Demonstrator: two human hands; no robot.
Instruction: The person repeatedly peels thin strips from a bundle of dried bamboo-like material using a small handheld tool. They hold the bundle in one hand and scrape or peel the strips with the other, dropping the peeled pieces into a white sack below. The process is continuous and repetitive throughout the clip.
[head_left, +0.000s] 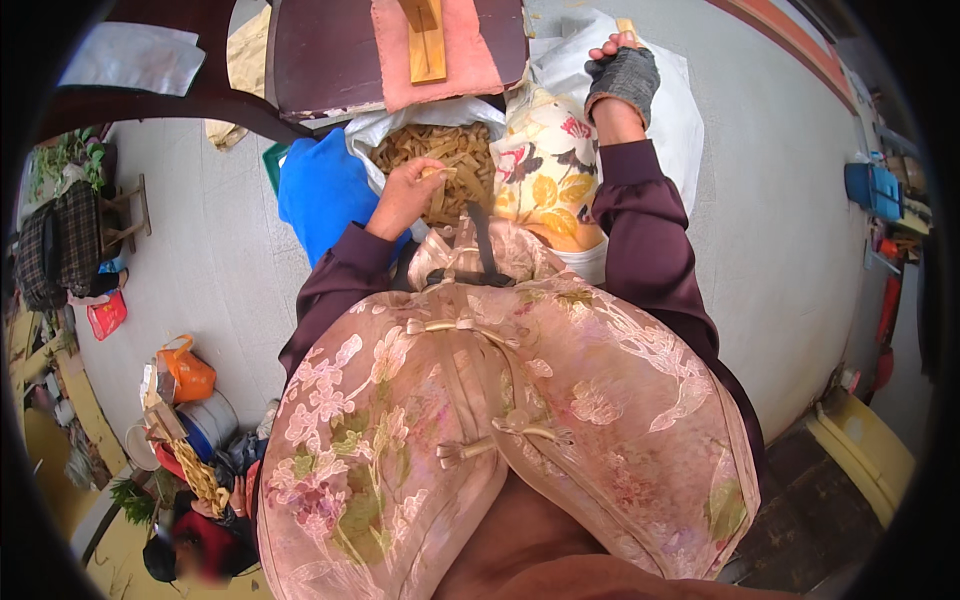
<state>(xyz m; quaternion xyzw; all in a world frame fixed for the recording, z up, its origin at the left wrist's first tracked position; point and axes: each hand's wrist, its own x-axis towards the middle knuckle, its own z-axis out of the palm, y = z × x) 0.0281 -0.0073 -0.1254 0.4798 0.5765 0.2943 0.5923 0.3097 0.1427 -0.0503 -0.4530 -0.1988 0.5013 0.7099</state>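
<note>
My left hand (414, 193) is bare and pinches a thin tan strip (448, 172) between thumb and fingers, above a white sack (361, 136) filled with similar brown, dried-looking strips (472, 154). My right hand (622, 71), in a grey fingerless glove, is raised over white plastic sheeting (675, 97) at the upper right. Its fingers are closed on a pale tan piece (626, 28), whose end sticks out past them. Between my arms, at the top, a wooden block (427, 60) with a dark lengthwise slot or blade rests on a pink cloth (382, 45).
The cloth lies on a dark wooden seat (322, 60). A blue cloth (326, 187) and a floral cloth (551, 172) flank the sack. At lower left, another person (206, 536) handles yellowish strips (199, 476) near an orange bag (187, 371) and a bucket (210, 420).
</note>
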